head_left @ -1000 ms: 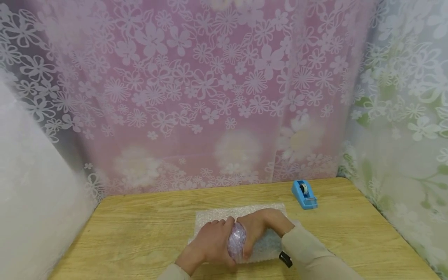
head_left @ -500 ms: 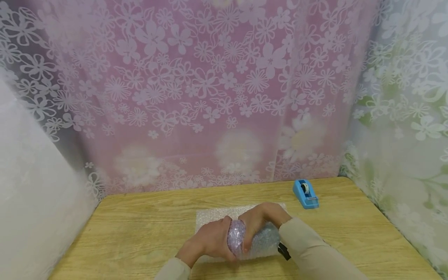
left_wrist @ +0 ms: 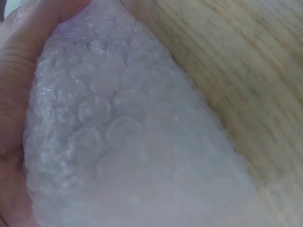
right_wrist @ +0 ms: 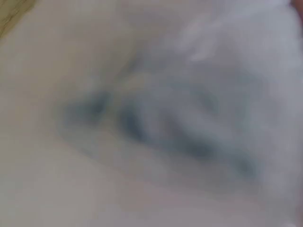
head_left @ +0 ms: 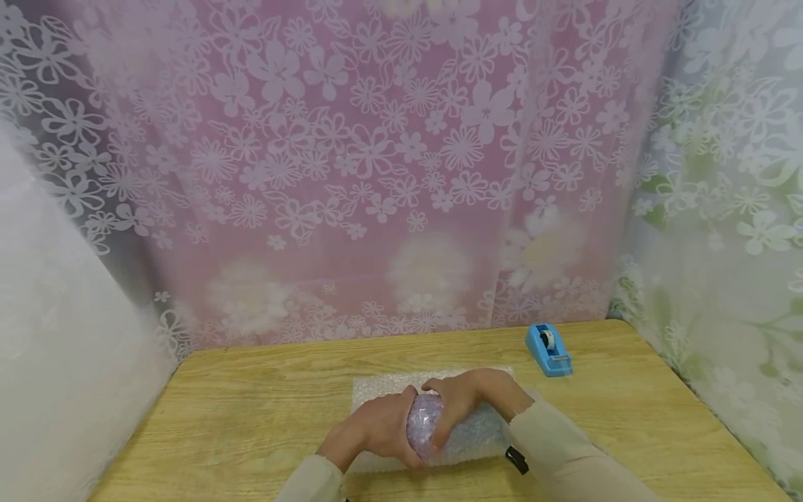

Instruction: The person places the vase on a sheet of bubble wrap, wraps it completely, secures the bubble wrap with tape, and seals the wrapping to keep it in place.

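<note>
A purple, rounded bundle (head_left: 424, 424) wrapped in clear bubble wrap lies between my two hands. My left hand (head_left: 378, 427) grips its left side, with the thumb toward me. Round its right side curls my right hand (head_left: 463, 404), thumb at the front. More bubble wrap (head_left: 384, 385) lies flat on the table behind and under the hands. A greyish-blue wrapped part (head_left: 478, 431) shows below the right wrist. Close up in the left wrist view, bubble wrap (left_wrist: 118, 123) fills the middle, beside the left hand (left_wrist: 16, 90). The right wrist view is blurred, showing whitish wrap (right_wrist: 156, 189) over dark bluish patches.
A blue tape dispenser (head_left: 549, 350) with a roll in it stands at the back right of the wooden table (head_left: 251, 418). A small black object (head_left: 516, 460) sits beside the right sleeve. Flowered curtains (head_left: 345, 174) enclose the table at the back and sides.
Both hands stay around the purple bundle and shift only slightly. The left fingertips seen along the top one second ago are now mostly hidden. A right finger now reaches further left over the top.
</note>
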The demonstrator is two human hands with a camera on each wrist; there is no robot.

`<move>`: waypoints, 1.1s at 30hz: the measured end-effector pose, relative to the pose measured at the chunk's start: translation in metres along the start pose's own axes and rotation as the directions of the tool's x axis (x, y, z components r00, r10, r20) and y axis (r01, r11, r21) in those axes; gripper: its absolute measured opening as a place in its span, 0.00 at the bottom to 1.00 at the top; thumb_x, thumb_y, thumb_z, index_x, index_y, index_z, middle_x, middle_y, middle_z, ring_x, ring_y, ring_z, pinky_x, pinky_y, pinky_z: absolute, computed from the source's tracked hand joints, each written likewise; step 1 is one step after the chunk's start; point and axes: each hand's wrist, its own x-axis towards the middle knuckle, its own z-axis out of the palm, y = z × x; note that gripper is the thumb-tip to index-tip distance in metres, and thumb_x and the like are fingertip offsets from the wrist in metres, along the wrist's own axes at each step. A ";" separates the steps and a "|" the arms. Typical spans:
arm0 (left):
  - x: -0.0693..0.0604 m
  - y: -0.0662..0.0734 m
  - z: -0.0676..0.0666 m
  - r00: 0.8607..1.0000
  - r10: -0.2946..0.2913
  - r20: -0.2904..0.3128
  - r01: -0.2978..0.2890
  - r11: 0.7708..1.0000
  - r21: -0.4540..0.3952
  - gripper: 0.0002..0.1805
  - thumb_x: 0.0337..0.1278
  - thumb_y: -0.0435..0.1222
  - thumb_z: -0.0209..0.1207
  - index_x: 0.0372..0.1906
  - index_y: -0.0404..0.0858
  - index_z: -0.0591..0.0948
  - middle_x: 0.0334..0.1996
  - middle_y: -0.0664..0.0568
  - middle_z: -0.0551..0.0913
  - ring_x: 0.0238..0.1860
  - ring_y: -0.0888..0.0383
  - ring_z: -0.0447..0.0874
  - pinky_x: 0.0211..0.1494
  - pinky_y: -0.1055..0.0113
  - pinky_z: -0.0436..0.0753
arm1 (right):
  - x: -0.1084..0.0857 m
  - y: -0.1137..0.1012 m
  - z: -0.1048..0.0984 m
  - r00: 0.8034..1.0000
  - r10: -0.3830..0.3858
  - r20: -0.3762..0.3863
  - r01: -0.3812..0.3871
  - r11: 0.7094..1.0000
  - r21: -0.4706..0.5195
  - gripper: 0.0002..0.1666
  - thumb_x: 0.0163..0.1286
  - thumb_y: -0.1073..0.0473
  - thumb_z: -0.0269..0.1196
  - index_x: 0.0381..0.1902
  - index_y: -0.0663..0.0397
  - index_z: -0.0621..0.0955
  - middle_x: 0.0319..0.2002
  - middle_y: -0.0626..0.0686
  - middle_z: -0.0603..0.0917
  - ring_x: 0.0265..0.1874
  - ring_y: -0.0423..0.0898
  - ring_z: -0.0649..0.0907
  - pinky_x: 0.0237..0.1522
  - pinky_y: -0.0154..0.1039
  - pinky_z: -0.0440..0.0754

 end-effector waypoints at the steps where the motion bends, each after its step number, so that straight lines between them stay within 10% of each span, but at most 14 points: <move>1: 0.000 0.000 -0.001 1.000 -0.002 0.002 0.002 1.000 0.000 0.42 0.24 0.55 0.76 0.48 0.45 0.67 0.31 0.63 0.73 0.29 0.68 0.73 0.31 0.71 0.76 | -0.004 -0.003 0.001 0.999 0.004 -0.054 -0.006 0.999 -0.035 0.63 0.41 0.35 0.74 0.71 0.48 0.60 0.61 0.49 0.70 0.59 0.49 0.71 0.56 0.51 0.70; 6: 0.000 -0.001 -0.005 0.999 -0.017 0.032 0.018 1.000 -0.026 0.43 0.24 0.56 0.76 0.50 0.45 0.68 0.34 0.63 0.75 0.30 0.68 0.74 0.32 0.69 0.77 | -0.027 -0.017 0.015 0.945 -0.117 -0.305 0.033 0.963 -0.268 0.63 0.42 0.31 0.73 0.70 0.57 0.63 0.62 0.57 0.71 0.60 0.56 0.70 0.59 0.54 0.68; 13: 0.005 -0.007 -0.005 0.997 -0.011 0.078 0.018 0.995 -0.096 0.43 0.25 0.54 0.77 0.51 0.45 0.68 0.35 0.63 0.75 0.32 0.67 0.75 0.36 0.69 0.77 | -0.028 -0.015 0.050 0.831 -0.314 -0.459 0.010 0.834 -0.552 0.60 0.40 0.32 0.73 0.63 0.63 0.67 0.56 0.57 0.74 0.55 0.55 0.73 0.57 0.51 0.70; 18: 0.008 -0.007 -0.008 0.994 0.008 0.106 0.006 0.991 -0.134 0.42 0.27 0.51 0.76 0.51 0.43 0.68 0.34 0.61 0.74 0.31 0.66 0.74 0.34 0.70 0.76 | -0.020 -0.009 0.062 0.753 -0.363 -0.549 -0.042 0.806 -0.591 0.58 0.34 0.33 0.76 0.57 0.61 0.69 0.47 0.56 0.76 0.45 0.53 0.77 0.48 0.48 0.77; 26: 0.010 -0.009 -0.008 0.990 0.029 0.137 0.015 0.950 -0.313 0.41 0.26 0.44 0.78 0.51 0.43 0.67 0.36 0.60 0.74 0.34 0.65 0.75 0.38 0.70 0.77 | -0.013 -0.003 0.056 0.777 -0.376 -0.506 0.004 0.805 -0.593 0.54 0.37 0.29 0.73 0.53 0.58 0.69 0.38 0.54 0.77 0.35 0.49 0.78 0.36 0.43 0.79; 33: 0.012 -0.011 -0.004 0.988 0.059 0.142 -0.012 0.952 -0.306 0.40 0.30 0.44 0.77 0.51 0.42 0.68 0.37 0.61 0.74 0.35 0.66 0.75 0.39 0.71 0.77 | -0.017 -0.003 0.055 0.792 -0.369 -0.485 0.047 0.830 -0.555 0.52 0.36 0.33 0.75 0.51 0.58 0.70 0.35 0.52 0.76 0.31 0.48 0.77 0.31 0.42 0.78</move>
